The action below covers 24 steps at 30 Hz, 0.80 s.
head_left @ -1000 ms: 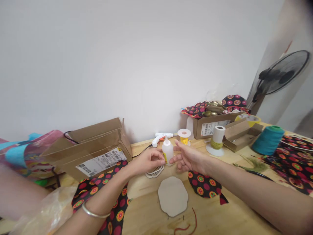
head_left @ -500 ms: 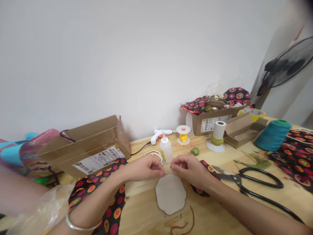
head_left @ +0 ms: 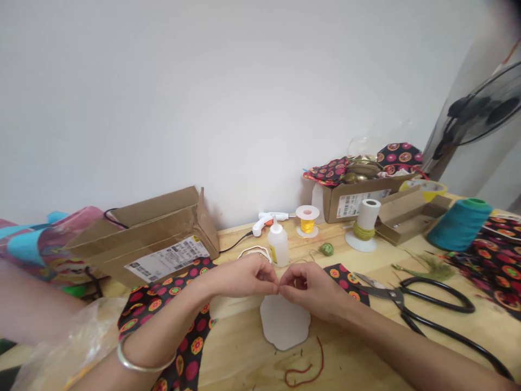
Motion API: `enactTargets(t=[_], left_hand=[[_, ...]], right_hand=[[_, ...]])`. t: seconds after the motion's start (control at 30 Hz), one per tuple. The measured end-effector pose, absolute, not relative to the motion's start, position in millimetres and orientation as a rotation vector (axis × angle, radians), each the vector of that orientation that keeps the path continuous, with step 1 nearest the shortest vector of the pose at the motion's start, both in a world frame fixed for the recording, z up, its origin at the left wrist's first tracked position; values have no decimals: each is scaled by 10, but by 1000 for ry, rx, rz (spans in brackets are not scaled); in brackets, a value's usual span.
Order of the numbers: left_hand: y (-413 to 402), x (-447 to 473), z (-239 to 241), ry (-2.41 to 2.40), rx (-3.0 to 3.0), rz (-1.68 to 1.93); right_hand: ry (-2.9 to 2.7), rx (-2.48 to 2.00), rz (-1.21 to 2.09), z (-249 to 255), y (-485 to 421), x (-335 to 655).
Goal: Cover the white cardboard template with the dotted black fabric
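My left hand (head_left: pixel 254 276) and my right hand (head_left: pixel 306 288) meet fingertip to fingertip, both pinched closed. Whatever they pinch is too small or too hidden to make out. Just below the fingers lies a pale, scallop-edged flat piece (head_left: pixel 285 323) on the wooden table. A curled red cord (head_left: pixel 311 374) rests in front of it. Black patterned fabric (head_left: pixel 197 326) spreads under and beside my left forearm, and another patterned piece (head_left: pixel 340 274) sits behind my right wrist. Beyond my fingers stands a white squeeze bottle (head_left: pixel 279 247).
Large black-handled scissors (head_left: pixel 396 296) lie to the right, near a teal thread cone (head_left: pixel 459 225). A glue gun (head_left: pixel 262 222), yellow thread spool (head_left: pixel 307 225) and green thread spool (head_left: pixel 363 231) stand behind. Cardboard boxes (head_left: pixel 163 233) line the wall; a fan (head_left: pixel 480 108) is at far right.
My hands have come together, the gap between their fingertips closing above the pale piece. The view has shifted slightly.
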State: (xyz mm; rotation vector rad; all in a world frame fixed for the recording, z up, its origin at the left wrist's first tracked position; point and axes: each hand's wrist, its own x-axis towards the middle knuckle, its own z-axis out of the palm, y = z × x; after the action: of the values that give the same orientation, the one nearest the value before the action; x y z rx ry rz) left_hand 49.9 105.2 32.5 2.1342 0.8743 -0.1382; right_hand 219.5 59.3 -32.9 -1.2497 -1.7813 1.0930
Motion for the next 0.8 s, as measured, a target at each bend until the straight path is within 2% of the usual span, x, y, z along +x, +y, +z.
enactTargets(t=[0.8], left_hand=[[1062,525,358,873,2129,-145]], right_hand=[[-1716,-1190,1209,-347,595,2216]])
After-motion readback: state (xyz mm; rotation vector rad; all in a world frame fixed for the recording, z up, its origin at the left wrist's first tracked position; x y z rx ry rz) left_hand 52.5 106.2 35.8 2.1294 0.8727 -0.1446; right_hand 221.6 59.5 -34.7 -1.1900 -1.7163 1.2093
